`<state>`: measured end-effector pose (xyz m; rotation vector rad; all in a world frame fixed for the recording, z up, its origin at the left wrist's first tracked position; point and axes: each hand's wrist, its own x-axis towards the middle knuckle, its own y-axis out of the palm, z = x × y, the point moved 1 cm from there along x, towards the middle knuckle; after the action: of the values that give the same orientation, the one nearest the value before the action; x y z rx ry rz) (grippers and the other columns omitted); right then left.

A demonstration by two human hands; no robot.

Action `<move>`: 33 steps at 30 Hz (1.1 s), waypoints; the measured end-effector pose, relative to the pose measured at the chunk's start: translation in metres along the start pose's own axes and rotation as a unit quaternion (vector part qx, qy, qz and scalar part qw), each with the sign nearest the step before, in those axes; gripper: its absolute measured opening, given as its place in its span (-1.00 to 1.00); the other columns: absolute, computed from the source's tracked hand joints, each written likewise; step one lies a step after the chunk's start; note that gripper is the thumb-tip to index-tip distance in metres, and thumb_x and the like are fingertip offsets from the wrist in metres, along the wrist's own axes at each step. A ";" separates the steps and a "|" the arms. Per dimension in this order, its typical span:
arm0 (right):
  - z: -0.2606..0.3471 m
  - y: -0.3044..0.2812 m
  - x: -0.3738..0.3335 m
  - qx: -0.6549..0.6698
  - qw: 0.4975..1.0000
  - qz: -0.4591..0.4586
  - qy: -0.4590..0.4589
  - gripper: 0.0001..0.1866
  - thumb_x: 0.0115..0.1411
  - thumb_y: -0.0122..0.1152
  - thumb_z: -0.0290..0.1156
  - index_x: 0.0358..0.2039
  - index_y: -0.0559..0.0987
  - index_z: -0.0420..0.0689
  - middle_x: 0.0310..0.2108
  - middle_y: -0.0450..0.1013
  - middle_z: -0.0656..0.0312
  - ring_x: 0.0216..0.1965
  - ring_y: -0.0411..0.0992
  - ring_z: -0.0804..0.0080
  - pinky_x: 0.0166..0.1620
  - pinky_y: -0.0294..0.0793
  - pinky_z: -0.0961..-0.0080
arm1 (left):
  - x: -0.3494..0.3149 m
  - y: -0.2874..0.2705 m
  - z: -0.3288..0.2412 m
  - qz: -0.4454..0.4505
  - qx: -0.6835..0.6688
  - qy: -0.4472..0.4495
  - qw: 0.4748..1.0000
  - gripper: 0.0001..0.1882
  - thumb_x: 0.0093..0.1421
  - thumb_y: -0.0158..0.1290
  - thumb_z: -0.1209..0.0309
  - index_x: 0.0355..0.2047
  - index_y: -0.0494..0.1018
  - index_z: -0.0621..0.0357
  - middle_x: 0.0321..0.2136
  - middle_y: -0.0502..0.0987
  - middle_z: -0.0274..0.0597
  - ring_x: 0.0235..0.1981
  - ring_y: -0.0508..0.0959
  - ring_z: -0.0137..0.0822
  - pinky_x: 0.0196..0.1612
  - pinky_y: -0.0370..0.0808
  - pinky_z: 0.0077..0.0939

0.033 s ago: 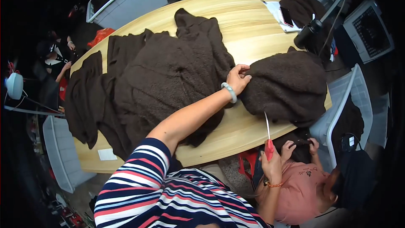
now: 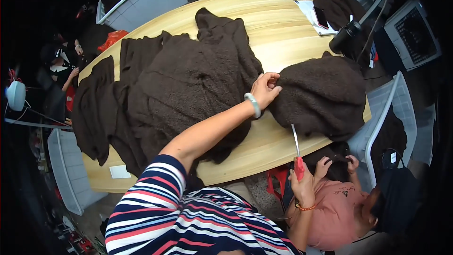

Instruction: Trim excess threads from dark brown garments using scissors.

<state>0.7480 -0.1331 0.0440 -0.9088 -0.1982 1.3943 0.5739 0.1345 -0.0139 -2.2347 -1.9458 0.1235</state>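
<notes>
My left hand, with a pale bangle at its wrist, pinches the left edge of a bunched dark brown fuzzy garment at the table's right end. My right hand is closed around a red-handled tool with a slim metal blade. The blade points away from me, its tip at the garment's near edge. Whether the tip touches the cloth, I cannot tell. More brown garments lie in a wide heap on the left and middle of the wooden table.
A seated co-worker in a pink top handles dark cloth close by my right hand. Grey bins stand right, left and far left. A black bottle and a phone on papers are at the far right. Another person is far left.
Both hands have shifted very slightly left, the tool moving with the right one. My left hand keeps its pinch on the garment.
</notes>
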 end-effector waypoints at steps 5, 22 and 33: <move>0.034 0.000 -0.010 -0.006 0.997 0.060 -0.044 -0.58 0.16 0.17 -0.40 0.07 0.45 -0.06 -0.34 0.53 -0.15 -0.25 0.51 -0.16 -0.17 0.50 0.12 | -0.090 -0.092 -0.046 0.200 0.478 0.251 0.818 -0.15 -0.13 0.36 0.16 0.20 0.29 0.00 0.02 0.35 -0.02 0.10 0.31 -0.01 0.11 0.22 -0.12; 0.086 0.065 0.020 -0.094 0.984 0.100 -0.117 -0.60 0.19 0.16 -0.31 0.05 0.45 -0.05 -0.38 0.54 -0.09 -0.26 0.53 -0.13 -0.16 0.50 0.10 | -0.172 -0.276 -0.086 0.045 0.471 0.174 0.864 -0.62 -0.10 0.13 0.61 -0.19 0.47 0.18 -0.34 0.42 -0.06 -0.27 0.47 0.00 -0.16 0.45 -0.20; 0.055 0.079 0.017 -0.083 0.990 0.099 -0.062 -0.59 0.19 0.14 -0.27 0.06 0.45 -0.02 -0.30 0.53 -0.18 -0.21 0.49 -0.22 -0.10 0.47 0.00 | -0.217 -0.099 0.013 0.182 0.517 0.154 0.822 -0.01 -0.08 0.32 0.20 0.36 0.09 -0.08 0.14 0.22 0.13 0.04 0.30 0.02 0.04 0.24 -0.14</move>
<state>0.6578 -0.1016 0.0226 -1.0016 -0.3288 1.6390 0.4440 -0.0664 -0.0198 -1.6477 -0.8646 0.6446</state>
